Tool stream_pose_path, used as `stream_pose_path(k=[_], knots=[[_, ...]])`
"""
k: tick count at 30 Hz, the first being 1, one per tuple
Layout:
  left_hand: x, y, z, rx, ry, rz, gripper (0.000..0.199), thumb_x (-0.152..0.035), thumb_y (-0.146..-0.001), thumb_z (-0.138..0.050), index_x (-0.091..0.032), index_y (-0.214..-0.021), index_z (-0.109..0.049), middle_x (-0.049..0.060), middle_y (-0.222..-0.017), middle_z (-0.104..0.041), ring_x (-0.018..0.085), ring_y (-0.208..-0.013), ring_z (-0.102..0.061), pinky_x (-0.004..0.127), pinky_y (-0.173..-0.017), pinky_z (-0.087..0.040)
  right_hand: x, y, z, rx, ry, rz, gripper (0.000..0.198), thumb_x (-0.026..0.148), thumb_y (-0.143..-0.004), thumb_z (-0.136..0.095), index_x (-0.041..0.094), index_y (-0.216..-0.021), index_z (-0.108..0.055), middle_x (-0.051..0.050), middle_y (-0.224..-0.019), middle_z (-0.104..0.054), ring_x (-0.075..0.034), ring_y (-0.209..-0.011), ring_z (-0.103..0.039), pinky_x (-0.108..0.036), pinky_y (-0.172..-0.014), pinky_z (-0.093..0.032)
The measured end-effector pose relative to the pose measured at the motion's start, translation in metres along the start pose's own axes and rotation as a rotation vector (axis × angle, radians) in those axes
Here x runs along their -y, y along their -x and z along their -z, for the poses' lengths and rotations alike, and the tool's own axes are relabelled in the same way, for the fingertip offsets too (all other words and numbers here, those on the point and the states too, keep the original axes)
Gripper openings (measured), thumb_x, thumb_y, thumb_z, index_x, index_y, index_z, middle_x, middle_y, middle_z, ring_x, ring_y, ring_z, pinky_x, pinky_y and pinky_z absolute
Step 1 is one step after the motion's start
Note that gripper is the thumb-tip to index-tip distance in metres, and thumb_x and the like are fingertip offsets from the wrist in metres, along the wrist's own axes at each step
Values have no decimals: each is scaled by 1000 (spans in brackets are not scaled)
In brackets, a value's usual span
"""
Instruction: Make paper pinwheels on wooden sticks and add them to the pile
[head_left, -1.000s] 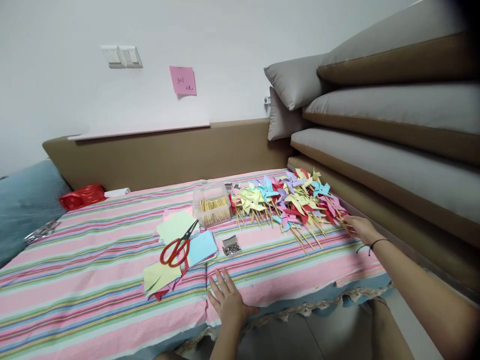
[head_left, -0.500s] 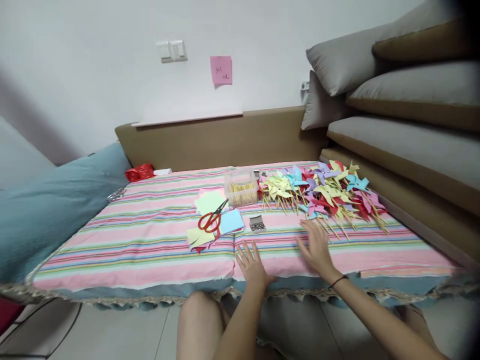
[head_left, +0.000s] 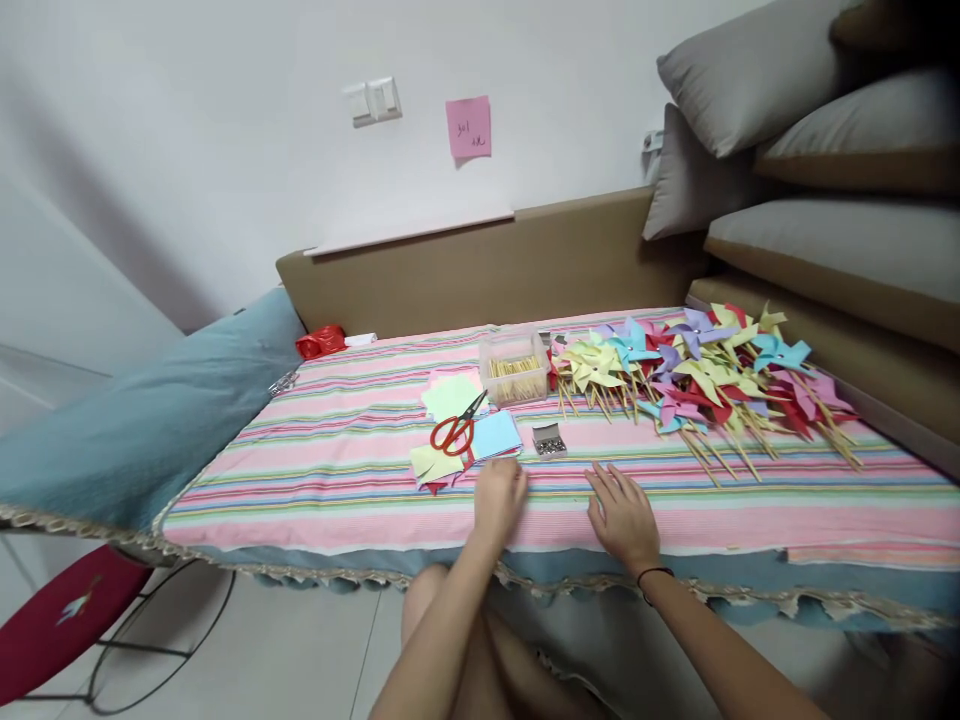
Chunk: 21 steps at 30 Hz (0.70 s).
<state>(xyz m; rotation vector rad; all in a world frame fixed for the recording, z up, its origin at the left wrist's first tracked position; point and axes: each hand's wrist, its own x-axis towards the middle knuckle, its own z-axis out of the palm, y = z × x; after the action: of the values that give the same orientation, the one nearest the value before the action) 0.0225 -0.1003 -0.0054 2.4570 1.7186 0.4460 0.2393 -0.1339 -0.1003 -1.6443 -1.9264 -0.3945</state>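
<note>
My left hand (head_left: pixel 498 500) is closed, fingers curled under, at the near edge of the light blue paper squares (head_left: pixel 498 434). Whatever its fingers hold, if anything, is hidden. Flat on the striped cloth, my right hand (head_left: pixel 622 517) is open with fingers spread. Between and beyond both hands stands a small open box of metal pins (head_left: pixel 550 441). Red-handled scissors (head_left: pixel 455 430) lie across the paper, with pale green sheets (head_left: pixel 450 397) behind and yellow pieces (head_left: pixel 435 463) in front. A clear plastic box (head_left: pixel 515 370) holds wooden sticks.
Many finished paper pinwheels (head_left: pixel 705 375) on sticks are heaped to the right. Stacked grey cushions (head_left: pixel 832 240) rise beyond them. A red plastic bag (head_left: pixel 321 342) lies at the far left of the striped cloth (head_left: pixel 300 500). A red stool (head_left: pixel 75 620) stands at lower left.
My left hand has gone from spread fingers to a closed hand, moving toward the blue paper. My right hand has drawn back from the pinwheels. The camera view has turned left.
</note>
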Motion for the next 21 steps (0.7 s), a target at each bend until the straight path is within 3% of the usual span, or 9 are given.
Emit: stream_pose_path(k=[2,5,8,14,17,21], knots=[[13,-34,14,-28,-12,45,29,-27,-91,-40,-15,-110,-58,14,-111,-62,25,-112,-52,39,-96,-38,1,-1,0,-3,-11,-8,41,21,-85,-46,17,-123,-59,-8,-132,-57,-29,-122,-47,-44,-102,-33],[34,-70,21,29,-13,43,35,-31,-79,-62,-14,-109,-57,16,-119,-59,27,-118,-48,38,-98,-36,1,-2,-1,-9,-15,-10,42,20,-83,-46,18,-123,-59,-8,-132,-58,-29,-121,-48,-44,-102,-34],[52,-85,21,152,7,50,30,-30,-69,-71,-14,-93,-63,14,-99,-67,27,-101,-58,34,-86,-42,0,-2,-3,-7,-3,-10,41,20,-84,-45,17,-122,-59,-8,-133,-56,-29,-122,-47,-44,-100,-35],[74,-101,24,227,138,61,12,-30,-73,-63,-19,-77,-65,7,-80,-69,20,-80,-61,26,-74,-41,-1,-1,-7,-6,-14,-26,44,20,-83,-45,17,-126,-57,-8,-134,-55,-29,-123,-46,-44,-101,-33],[77,-104,29,164,223,103,14,-26,-78,-53,-19,-70,-62,4,-71,-65,17,-71,-58,25,-68,-39,-1,-1,-7,0,-19,-35,44,20,-83,-45,17,-126,-56,-8,-135,-55,-29,-123,-46,-44,-101,-33],[77,-98,33,-28,367,190,18,-29,-83,-43,-20,-73,-56,1,-64,-57,15,-63,-51,25,-63,-35,-1,-1,-6,1,-21,-41,44,20,-83,-44,18,-126,-56,-7,-135,-55,-28,-123,-46,-43,-101,-33]])
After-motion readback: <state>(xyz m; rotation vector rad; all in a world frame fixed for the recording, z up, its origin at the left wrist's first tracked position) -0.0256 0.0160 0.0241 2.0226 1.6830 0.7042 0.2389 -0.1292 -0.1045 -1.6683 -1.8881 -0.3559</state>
